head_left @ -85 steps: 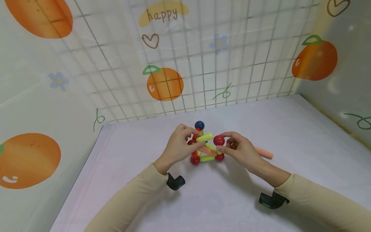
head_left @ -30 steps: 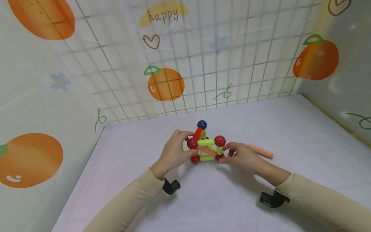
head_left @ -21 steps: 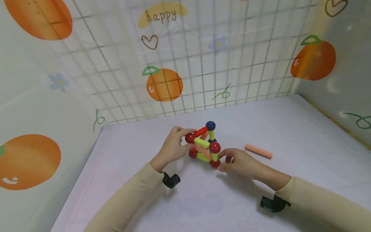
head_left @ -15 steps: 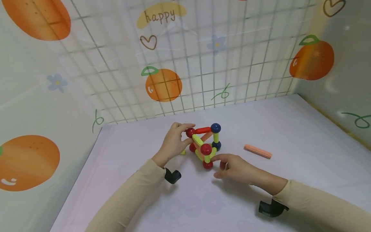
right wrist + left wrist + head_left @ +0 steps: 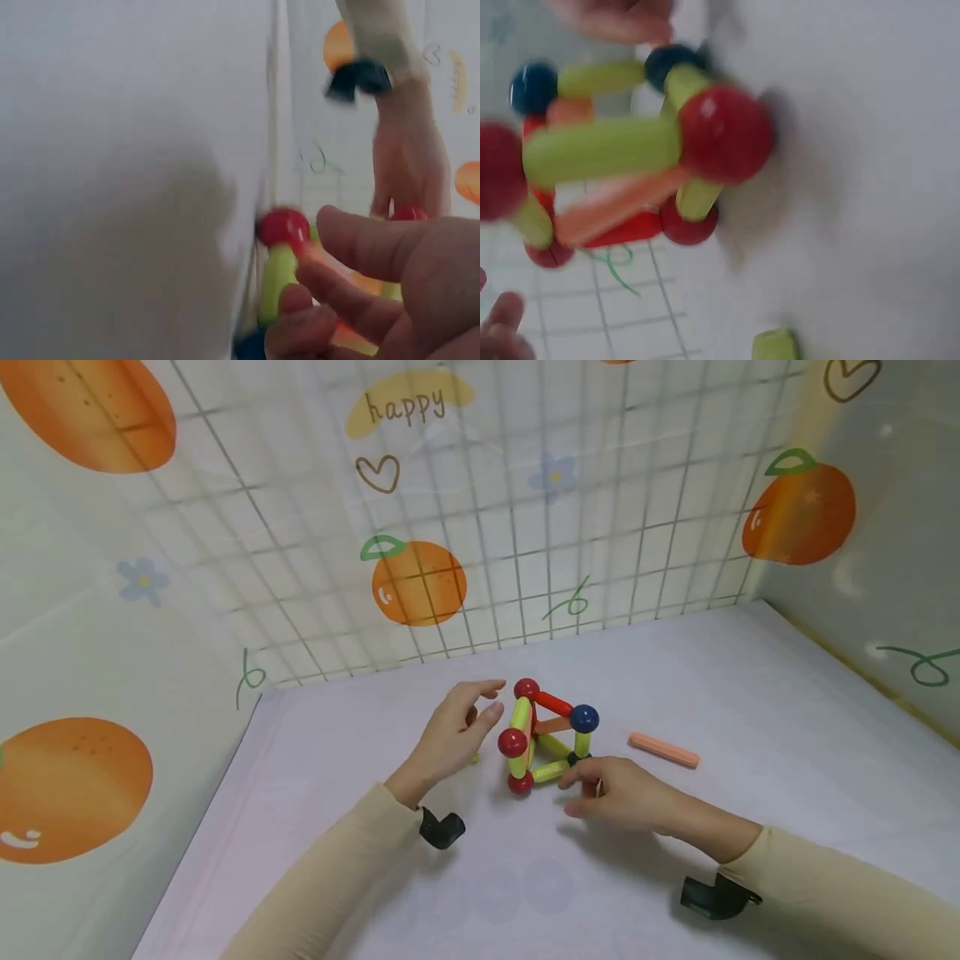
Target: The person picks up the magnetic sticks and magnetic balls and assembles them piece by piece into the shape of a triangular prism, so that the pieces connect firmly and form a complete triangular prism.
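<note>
A box-like frame of magnetic sticks and balls (image 5: 519, 713) stands on the table in the head view. Red balls (image 5: 512, 743) mark its left corners, and blue balls (image 5: 584, 718) its right ones. Yellow-green, red and orange sticks join them. My left hand (image 5: 453, 727) is just left of the frame, thumb and fingers apart, with a gap to the upper red ball. By the lower blue ball, my right hand (image 5: 618, 793) has loosely bent fingers. One fingertip appears to touch that ball in the left wrist view (image 5: 634, 24), where the near red ball (image 5: 726, 133) looms large.
A loose orange stick (image 5: 663, 750) lies on the table (image 5: 480, 877) right of the frame. A small yellow-green piece (image 5: 775, 345) lies to the left, mostly hidden by my left hand in the head view. A patterned curtain over a grid (image 5: 495, 527) stands behind.
A yellow-green stick with a red ball went onto the frame's top. The frame has since turned, its front red corner swinging left and blue corner right. My left hand has let go.
</note>
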A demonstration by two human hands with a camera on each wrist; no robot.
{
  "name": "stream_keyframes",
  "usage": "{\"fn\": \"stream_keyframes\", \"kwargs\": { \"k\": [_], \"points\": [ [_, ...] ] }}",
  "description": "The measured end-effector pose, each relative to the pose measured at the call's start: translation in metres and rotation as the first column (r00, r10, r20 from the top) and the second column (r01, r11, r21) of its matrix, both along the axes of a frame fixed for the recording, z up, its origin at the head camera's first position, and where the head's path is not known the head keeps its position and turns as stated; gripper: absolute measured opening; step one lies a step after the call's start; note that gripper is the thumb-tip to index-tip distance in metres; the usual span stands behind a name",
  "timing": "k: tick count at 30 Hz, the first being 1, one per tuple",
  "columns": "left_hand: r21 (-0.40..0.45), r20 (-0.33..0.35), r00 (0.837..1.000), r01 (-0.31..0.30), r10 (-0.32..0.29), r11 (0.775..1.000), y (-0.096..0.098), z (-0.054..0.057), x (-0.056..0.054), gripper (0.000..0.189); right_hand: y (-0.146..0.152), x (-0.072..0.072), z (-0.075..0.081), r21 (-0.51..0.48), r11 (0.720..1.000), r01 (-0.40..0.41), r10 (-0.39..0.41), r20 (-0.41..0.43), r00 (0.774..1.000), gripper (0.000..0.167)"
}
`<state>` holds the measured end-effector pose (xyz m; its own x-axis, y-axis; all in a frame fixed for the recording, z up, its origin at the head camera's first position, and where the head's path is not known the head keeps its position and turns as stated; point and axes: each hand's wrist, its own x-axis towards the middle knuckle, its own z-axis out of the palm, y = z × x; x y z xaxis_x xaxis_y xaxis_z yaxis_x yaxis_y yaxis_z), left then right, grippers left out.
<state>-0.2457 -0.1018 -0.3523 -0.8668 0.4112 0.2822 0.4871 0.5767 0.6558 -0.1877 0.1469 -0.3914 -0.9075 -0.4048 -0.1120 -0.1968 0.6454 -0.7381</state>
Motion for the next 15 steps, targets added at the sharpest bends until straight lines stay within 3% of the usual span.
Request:
{"fn": "stream_keyframes", "kwargs": {
  "k": [3,8,11,15],
  "points": [
    [-0.02,-0.046,0.999,0.007,-0.007,1.0,-0.002,-0.002,0.017,0.043,0.025,-0.004,0.0,0.062,0.993,0.1,-0.095,-0.078,0.992,0.024],
    [-0.037,-0.059,0.998,0.021,-0.023,0.999,-0.003,-0.007,0.031,0.047,0.073,-0.016,-0.008,0.127,0.949,0.289,-0.254,-0.236,0.938,0.034],
    [-0.037,-0.092,0.995,0.023,-0.026,0.999,-0.003,-0.009,0.033,0.045,0.095,-0.019,-0.013,0.143,0.932,0.334,-0.288,-0.27,0.919,0.046],
    [-0.027,-0.114,0.993,0.029,-0.032,0.999,-0.004,-0.01,0.034,0.042,0.113,-0.02,-0.017,0.16,0.927,0.34,-0.296,-0.245,0.923,0.052]
  ]
}}
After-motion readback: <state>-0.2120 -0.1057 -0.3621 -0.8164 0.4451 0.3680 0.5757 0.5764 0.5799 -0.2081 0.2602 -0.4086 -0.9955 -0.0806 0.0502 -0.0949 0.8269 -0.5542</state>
